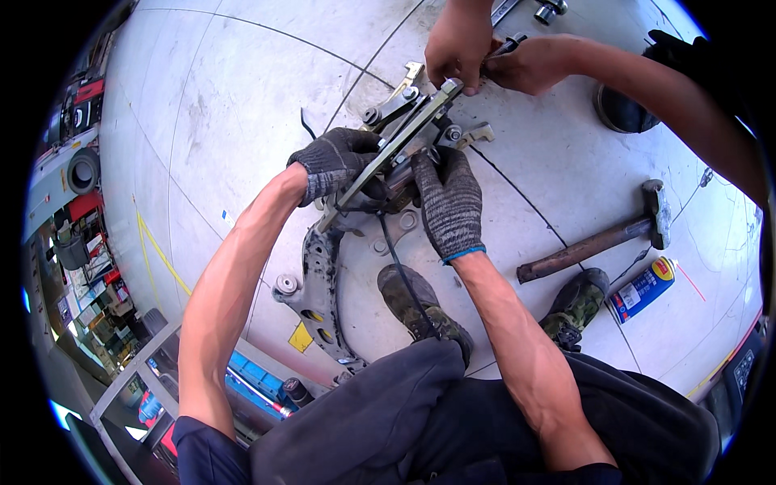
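A metal assembly with a long flat bar (402, 145), bolts and side arms stands upright above the floor between my hands. My left hand (335, 163), in a dark knit glove, has its fingers curled round the left side of the assembly. Against its lower right side, my right hand (449, 202) is closed, in a grey knit glove with a blue cuff; its fingertips are partly hidden. A co-worker's bare hands (524, 66) are at the top end of the bar, with a small dark-handled tool (509, 45) between them. Below lies a grey suspension control arm (318, 271).
A hammer (594, 246) and a blue-and-yellow spray can (644, 291) lie on the tiled floor to the right. My boots (404, 299) stand close below the assembly. Shelves with tools (89, 299) line the left. A wrench (503, 10) lies at the top.
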The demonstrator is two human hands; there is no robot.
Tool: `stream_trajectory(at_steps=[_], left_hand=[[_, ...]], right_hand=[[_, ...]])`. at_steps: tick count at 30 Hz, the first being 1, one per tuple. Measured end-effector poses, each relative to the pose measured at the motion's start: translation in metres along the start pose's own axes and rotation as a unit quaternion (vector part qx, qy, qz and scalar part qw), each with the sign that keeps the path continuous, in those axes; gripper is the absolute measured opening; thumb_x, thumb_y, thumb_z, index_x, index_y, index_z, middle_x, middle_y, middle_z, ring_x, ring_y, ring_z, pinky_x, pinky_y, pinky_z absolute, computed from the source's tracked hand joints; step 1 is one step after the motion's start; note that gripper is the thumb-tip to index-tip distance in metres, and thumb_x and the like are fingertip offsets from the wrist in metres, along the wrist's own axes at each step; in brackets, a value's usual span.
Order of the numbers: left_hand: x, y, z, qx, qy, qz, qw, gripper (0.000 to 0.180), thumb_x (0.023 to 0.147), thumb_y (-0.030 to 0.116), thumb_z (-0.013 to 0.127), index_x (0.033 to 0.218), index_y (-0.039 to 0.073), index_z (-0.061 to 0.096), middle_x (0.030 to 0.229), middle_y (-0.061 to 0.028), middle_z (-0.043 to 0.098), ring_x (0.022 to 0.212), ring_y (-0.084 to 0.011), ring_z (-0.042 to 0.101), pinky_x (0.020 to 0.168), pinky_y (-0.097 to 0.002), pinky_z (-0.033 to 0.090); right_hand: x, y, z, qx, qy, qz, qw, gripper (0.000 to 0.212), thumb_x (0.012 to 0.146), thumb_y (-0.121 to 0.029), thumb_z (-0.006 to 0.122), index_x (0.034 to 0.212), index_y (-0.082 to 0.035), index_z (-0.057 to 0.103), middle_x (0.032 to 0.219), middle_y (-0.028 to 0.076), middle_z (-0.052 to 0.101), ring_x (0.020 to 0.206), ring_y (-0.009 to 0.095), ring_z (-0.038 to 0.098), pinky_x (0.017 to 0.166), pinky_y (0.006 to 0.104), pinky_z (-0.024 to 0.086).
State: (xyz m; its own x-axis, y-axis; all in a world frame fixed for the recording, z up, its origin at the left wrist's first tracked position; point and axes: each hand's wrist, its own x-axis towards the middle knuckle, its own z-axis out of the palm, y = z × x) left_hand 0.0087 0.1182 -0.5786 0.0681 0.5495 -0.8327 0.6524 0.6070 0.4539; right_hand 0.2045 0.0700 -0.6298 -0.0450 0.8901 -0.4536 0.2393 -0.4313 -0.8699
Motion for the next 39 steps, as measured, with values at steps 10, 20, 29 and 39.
stream_trajectory(at_steps=[10, 20, 29, 39], left_hand=[[0.000, -0.005, 0.001, -0.003, 0.003, 0.008, 1.000, 0.050, 0.091, 0.026, 0.072, 0.132, -0.002, 0.063, 0.107, -0.0116, 0.075, 0.092, -0.0139, 0.068, 0.086, -0.0300, 0.054], [-0.007, 0.003, -0.001, 0.036, 0.001, 0.004, 0.999, 0.046, 0.094, 0.026, 0.068, 0.131, -0.001, 0.064, 0.107, -0.0116, 0.074, 0.090, -0.0143, 0.067, 0.086, -0.0303, 0.053], [0.003, 0.002, -0.003, 0.071, 0.021, -0.002, 0.997, 0.044, 0.101, 0.026, 0.056, 0.135, -0.001, 0.062, 0.110, -0.0139, 0.074, 0.092, -0.0174, 0.068, 0.088, -0.0311, 0.053], [-0.006, 0.004, 0.001, 0.043, 0.045, -0.008, 0.998, 0.047, 0.105, 0.031, 0.056, 0.139, 0.000, 0.058, 0.104, -0.0086, 0.074, 0.085, -0.0112, 0.066, 0.082, -0.0301, 0.055]], right_hand=[[-0.004, 0.003, 0.010, 0.010, -0.017, 0.021, 1.000, 0.037, 0.096, -0.032, 0.067, 0.114, 0.000, 0.063, 0.093, 0.022, 0.073, 0.090, 0.036, 0.073, 0.080, 0.0434, 0.055], [-0.005, 0.004, 0.015, 0.034, -0.039, 0.045, 0.998, 0.038, 0.095, -0.032, 0.067, 0.114, 0.000, 0.064, 0.095, 0.022, 0.073, 0.090, 0.036, 0.072, 0.082, 0.0429, 0.055], [-0.006, 0.008, 0.018, 0.044, -0.043, 0.045, 0.997, 0.038, 0.096, -0.033, 0.066, 0.114, 0.001, 0.064, 0.096, 0.023, 0.073, 0.092, 0.036, 0.072, 0.083, 0.0426, 0.055], [0.000, 0.009, 0.015, -0.053, -0.071, 0.014, 0.996, 0.048, 0.093, -0.041, 0.067, 0.114, 0.002, 0.066, 0.100, 0.025, 0.072, 0.096, 0.039, 0.071, 0.087, 0.0450, 0.054]])
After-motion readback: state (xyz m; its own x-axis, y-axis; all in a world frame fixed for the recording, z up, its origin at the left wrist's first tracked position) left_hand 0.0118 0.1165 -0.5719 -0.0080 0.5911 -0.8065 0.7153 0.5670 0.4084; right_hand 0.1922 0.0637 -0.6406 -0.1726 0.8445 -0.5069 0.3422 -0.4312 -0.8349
